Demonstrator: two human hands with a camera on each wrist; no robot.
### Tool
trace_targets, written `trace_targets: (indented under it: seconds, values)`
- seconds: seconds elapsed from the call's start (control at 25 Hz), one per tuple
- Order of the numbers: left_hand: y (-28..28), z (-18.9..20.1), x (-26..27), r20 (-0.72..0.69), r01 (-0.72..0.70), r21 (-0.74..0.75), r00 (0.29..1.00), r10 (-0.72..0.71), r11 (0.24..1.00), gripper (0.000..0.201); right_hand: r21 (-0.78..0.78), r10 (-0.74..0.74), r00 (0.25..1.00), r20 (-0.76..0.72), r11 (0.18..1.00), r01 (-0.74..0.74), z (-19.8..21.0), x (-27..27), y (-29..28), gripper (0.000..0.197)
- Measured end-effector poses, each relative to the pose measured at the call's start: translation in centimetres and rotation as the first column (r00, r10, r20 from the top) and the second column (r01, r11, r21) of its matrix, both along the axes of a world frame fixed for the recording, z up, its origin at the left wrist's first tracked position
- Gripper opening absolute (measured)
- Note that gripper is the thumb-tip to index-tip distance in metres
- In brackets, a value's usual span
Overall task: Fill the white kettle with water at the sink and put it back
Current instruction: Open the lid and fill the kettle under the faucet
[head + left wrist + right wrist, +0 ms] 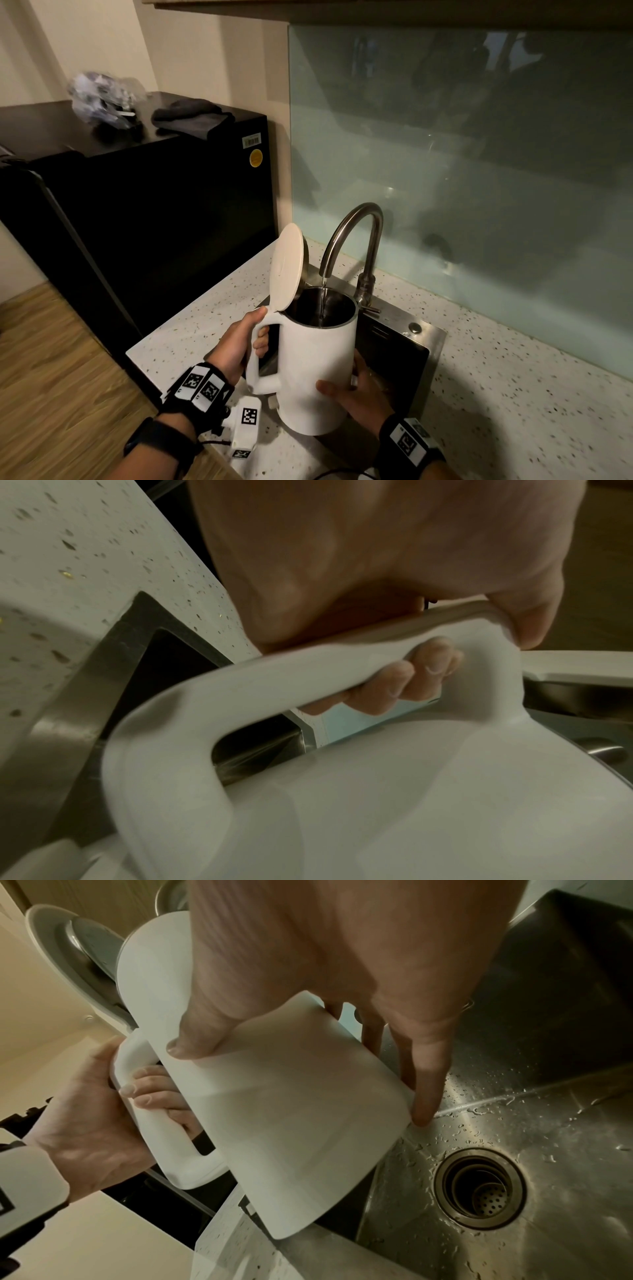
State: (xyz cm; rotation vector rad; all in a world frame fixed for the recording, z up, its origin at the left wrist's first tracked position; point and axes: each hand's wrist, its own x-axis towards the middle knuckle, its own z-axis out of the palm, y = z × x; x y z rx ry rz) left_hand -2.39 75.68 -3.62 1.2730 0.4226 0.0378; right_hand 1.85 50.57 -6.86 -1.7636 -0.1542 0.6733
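A: Which way does the kettle (317,363) stand?

B: Nearly upright, its long axis close to vertical, with the open mouth up under the tap (356,246). A thin stream of water (322,301) falls into it. The handle (263,353) points toward the left hand, and the lid (287,267) stands open above that hand.

A: Where is it?

B: Between both hands, held in the air over the near left corner of the sink (424,337), not resting on the bench (513,394).

A: Is there any writing?

B: On the kettle I see none. Beyond the left hand, the black fridge (154,212) has a white barcode label (251,140) and a round yellow sticker (256,158), but both are too small to read. The wrist bands carry black-and-white square code marks.

A: How are the hands?

B: The left hand (236,346) is wrapped round the handle, fingers curled through the loop and thumb up at the top near the lid hinge. The right hand (356,390) clasps the lower body of the kettle, with the thumb on the near side and the fingers spread round the far side. So both hands are clamped on the kettle.

A: And below the right hand?

B: The wet steel basin with its drain (479,1188).
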Motion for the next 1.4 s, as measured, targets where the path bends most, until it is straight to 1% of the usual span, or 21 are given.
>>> trace_targets:
  seconds: [0.04, 0.12, 0.24, 0.44, 0.56, 0.64, 0.76, 1.04, 1.16, 1.28, 1.4]
  values:
    - [0.0, 0.0, 0.0, -0.001, -0.001, -0.002, 1.000, 0.001, 1.000, 0.048, -0.009, -0.003, 1.000, 0.002, 1.000, 0.003, -0.1, 0.0, 0.0, 0.139]
    - [-0.1, 0.1, 0.0, -0.006, -0.005, 0.003, 1.000, 0.005, 1.000, 0.046, -0.020, 0.002, 1.000, 0.004, 1.000, -0.002, -0.1, 0.0, 0.0, 0.144]
    - [-0.2, 0.1, 0.0, -0.019, -0.023, 0.026, 1.000, 0.024, 0.999, 0.045, -0.020, 0.014, 1.000, 0.003, 1.000, -0.014, 0.0, -0.1, 0.0, 0.144]
    - [-1.1, 0.5, -0.1, -0.021, -0.125, 0.061, 0.992, 0.127, 0.990, 0.044, -0.057, 0.029, 0.999, 0.015, 0.998, -0.028, 0.8, -0.1, 0.0, 0.146]
    - [-1.3, 0.7, -0.2, -0.040, -0.163, 0.030, 0.986, 0.164, 0.986, 0.045, -0.080, 0.040, 0.999, 0.024, 0.996, -0.038, 1.5, 0.0, 0.1, 0.137]
    - [-1.4, 0.9, -0.4, -0.047, -0.165, 0.012, 0.985, 0.166, 0.986, 0.046, -0.079, 0.036, 0.999, 0.034, 0.996, -0.034, 1.4, 0.0, 0.0, 0.142]
    - [-1.5, 1.3, -0.8, -0.023, -0.158, 0.028, 0.987, 0.159, 0.987, 0.044, -0.084, 0.017, 0.999, 0.035, 0.996, -0.014, 1.1, -0.3, 0.1, 0.145]
    - [-1.5, 0.9, -0.6, -0.018, -0.061, 0.089, 0.998, 0.063, 0.994, 0.047, -0.037, 0.037, 0.999, -0.006, 0.999, -0.037, 1.0, -0.8, -0.8, 0.146]
    - [-1.6, 0.8, -0.5, -0.018, -0.053, 0.087, 0.998, 0.055, 0.995, 0.048, -0.052, 0.042, 0.999, -0.016, 0.998, -0.043, 0.8, -0.8, -0.9, 0.153]
    - [-1.6, 1.0, -0.6, -0.020, -0.062, 0.084, 0.998, 0.064, 0.995, 0.045, -0.050, 0.041, 0.999, 0.001, 0.998, -0.041, 0.6, -0.6, -0.9, 0.151]
    - [-1.6, 1.2, -0.8, -0.036, -0.100, 0.073, 0.994, 0.103, 0.992, 0.044, -0.047, 0.044, 0.999, 0.027, 0.998, -0.043, 0.5, -0.5, -0.7, 0.144]
